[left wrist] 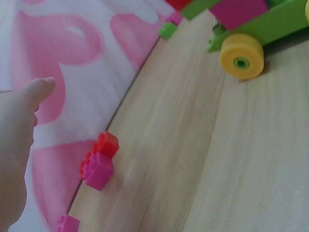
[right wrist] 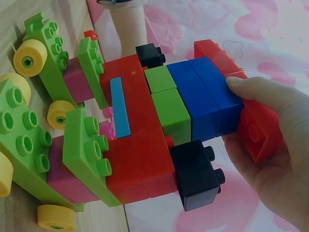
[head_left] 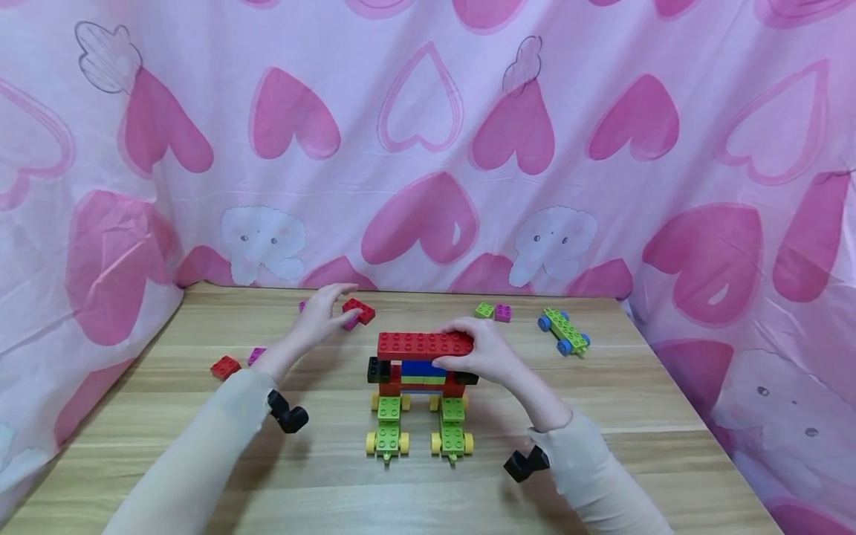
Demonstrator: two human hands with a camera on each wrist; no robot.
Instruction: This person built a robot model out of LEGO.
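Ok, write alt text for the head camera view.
A right hand grips the long red top brick of a toy-brick build on two green yellow-wheeled bases, on a wooden table. The left hand reaches to a loose red brick; pink heart cloth hangs behind.

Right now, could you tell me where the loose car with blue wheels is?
In the head view, the car with blue wheels sits far right on the table, beyond the right hand.

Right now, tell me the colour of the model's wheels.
Yellow wheels, clearest in the right wrist view.
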